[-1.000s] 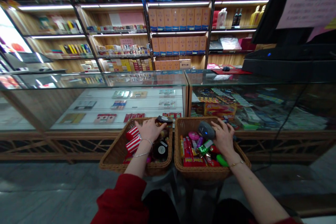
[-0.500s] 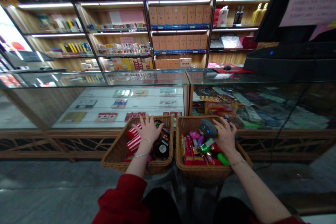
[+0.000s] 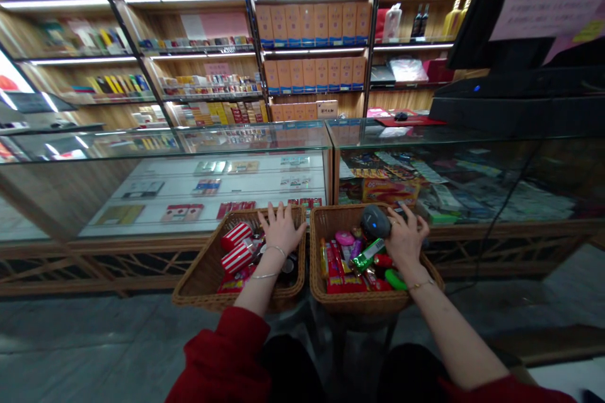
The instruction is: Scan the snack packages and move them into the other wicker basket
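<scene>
My left hand (image 3: 278, 233), fingers spread and holding nothing, is over the right part of the left wicker basket (image 3: 196, 277). Beside it in that basket lie red-and-white striped packs (image 3: 237, 255); dark round items sit partly hidden under my wrist. My right hand (image 3: 405, 239) is closed around a dark grey barcode scanner (image 3: 375, 221) with a small blue light, above the right wicker basket (image 3: 331, 303). Below the scanner are a green wrapped snack (image 3: 368, 255), red packets (image 3: 343, 274), a pink round item (image 3: 345, 238) and a bright green item (image 3: 395, 279).
A glass display counter (image 3: 236, 151) stands behind the baskets, with flat packs and papers inside. On its right part are a monitor (image 3: 477, 19) with a pink notice and a red mat (image 3: 411, 121). Shelves of boxes (image 3: 312, 25) and bottles line the back wall.
My left hand has shifted right within the left basket, leaving the striped packs more exposed. My right hand still grips the scanner. The whole view has turned slightly right.
</scene>
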The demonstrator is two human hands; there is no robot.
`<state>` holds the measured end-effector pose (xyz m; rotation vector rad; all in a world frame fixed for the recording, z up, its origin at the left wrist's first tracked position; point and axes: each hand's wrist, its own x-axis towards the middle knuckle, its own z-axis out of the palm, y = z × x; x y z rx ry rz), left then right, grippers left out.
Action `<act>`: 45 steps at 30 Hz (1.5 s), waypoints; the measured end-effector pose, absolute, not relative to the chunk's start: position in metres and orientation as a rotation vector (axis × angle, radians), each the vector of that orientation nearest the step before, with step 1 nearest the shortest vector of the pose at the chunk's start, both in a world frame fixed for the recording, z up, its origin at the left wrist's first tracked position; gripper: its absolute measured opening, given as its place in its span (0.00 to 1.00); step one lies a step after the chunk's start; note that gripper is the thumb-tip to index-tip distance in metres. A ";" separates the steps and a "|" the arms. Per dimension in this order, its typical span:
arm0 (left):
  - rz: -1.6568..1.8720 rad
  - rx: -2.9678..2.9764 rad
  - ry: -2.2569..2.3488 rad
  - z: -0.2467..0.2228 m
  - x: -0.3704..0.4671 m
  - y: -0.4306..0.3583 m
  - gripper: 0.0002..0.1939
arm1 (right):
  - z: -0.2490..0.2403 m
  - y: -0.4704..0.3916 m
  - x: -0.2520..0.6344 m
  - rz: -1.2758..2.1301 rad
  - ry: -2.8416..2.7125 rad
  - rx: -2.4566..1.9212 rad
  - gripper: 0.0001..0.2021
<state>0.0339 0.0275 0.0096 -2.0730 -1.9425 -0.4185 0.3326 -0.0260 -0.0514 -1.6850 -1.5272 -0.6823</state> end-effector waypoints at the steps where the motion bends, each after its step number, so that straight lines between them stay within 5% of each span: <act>1: -0.414 -2.102 -1.910 0.009 0.040 0.027 0.39 | -0.052 -0.026 0.333 -0.676 -1.510 -1.698 0.13; 24: 0.363 -2.743 -1.285 -0.050 0.206 0.013 0.39 | -0.054 -0.017 0.346 -0.493 -1.179 -1.777 0.13; 34: 0.342 -2.730 -1.287 -0.064 0.209 0.017 0.24 | -0.050 -0.015 0.345 -0.451 -1.179 -1.751 0.14; 45: 0.194 -2.703 -1.349 -0.016 0.186 0.030 0.13 | -0.053 -0.017 0.345 -0.482 -1.174 -1.782 0.13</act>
